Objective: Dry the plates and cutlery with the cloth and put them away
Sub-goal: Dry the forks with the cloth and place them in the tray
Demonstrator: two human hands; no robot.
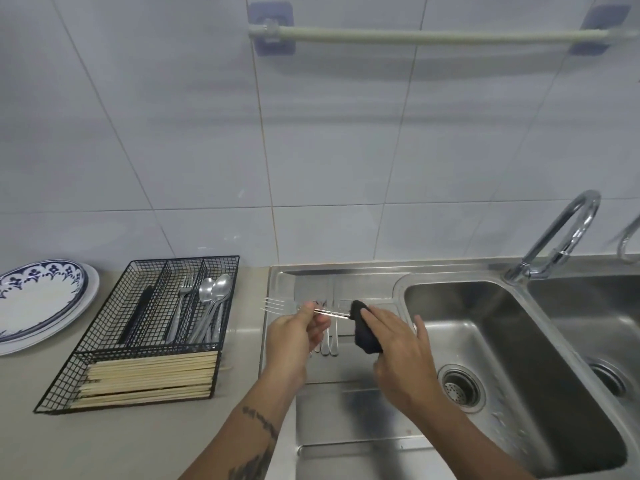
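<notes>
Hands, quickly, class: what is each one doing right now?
Left hand: holds a fork.
Right hand: holds a dark cloth around the fork's handle.

A home kitchen is being shown. It is being indicated by a stainless steel double sink [512, 358] with a chrome tap [557, 244], a white tiled wall [173, 133] carrying a towel rail [433, 35], and a countertop [20, 393]. On it, patterned plates [38, 299] and a wire cutlery tray [145, 327] are being kept.
</notes>
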